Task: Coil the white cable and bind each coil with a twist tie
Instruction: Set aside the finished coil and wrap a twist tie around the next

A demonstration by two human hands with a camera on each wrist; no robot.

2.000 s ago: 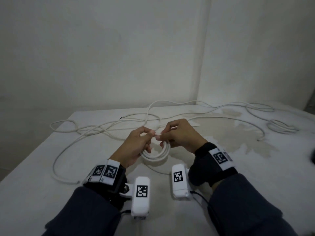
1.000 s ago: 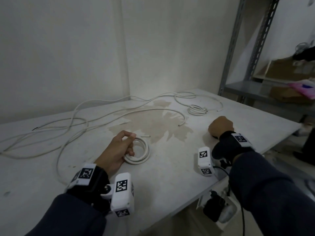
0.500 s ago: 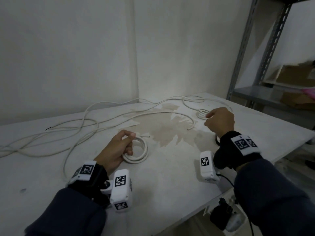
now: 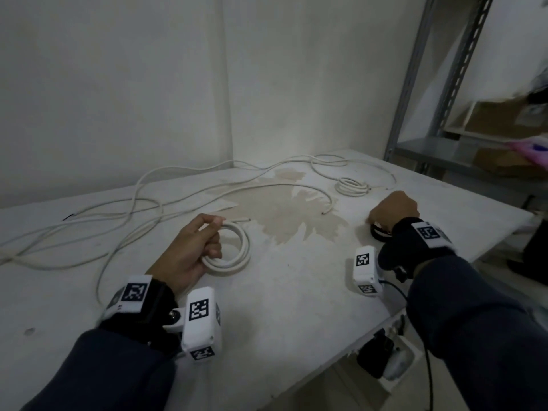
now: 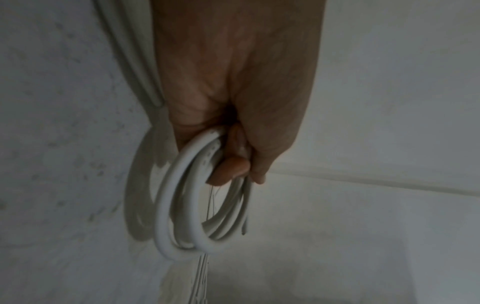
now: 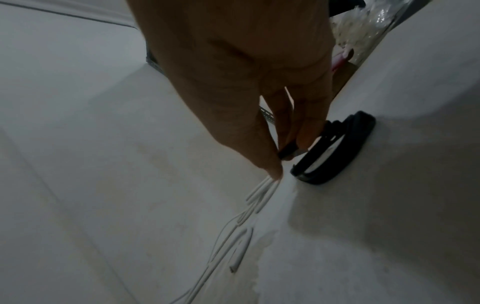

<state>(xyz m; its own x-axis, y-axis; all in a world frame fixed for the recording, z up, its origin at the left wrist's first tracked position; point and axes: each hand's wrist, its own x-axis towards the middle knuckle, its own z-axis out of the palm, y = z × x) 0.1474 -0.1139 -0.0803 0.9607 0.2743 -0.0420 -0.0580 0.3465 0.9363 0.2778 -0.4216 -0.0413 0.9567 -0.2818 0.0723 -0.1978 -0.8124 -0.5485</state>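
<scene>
While the left hand grips a fresh coil on the table, the right hand pinches something dark from a black spool, probably a tie. One finished-looking coil lies beyond; long loose cable remains.

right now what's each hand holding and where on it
The left hand grips the white cable coil at its near-left rim. The right hand pinches something dark by the black spool; unclear what.

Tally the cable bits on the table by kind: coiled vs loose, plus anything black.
White coils: 2, one in the left hand, one at the far side
Loose white cable runs: count unclear, tangled
Black ring-shaped item: 1, at the right hand
Total countable: 3
</scene>
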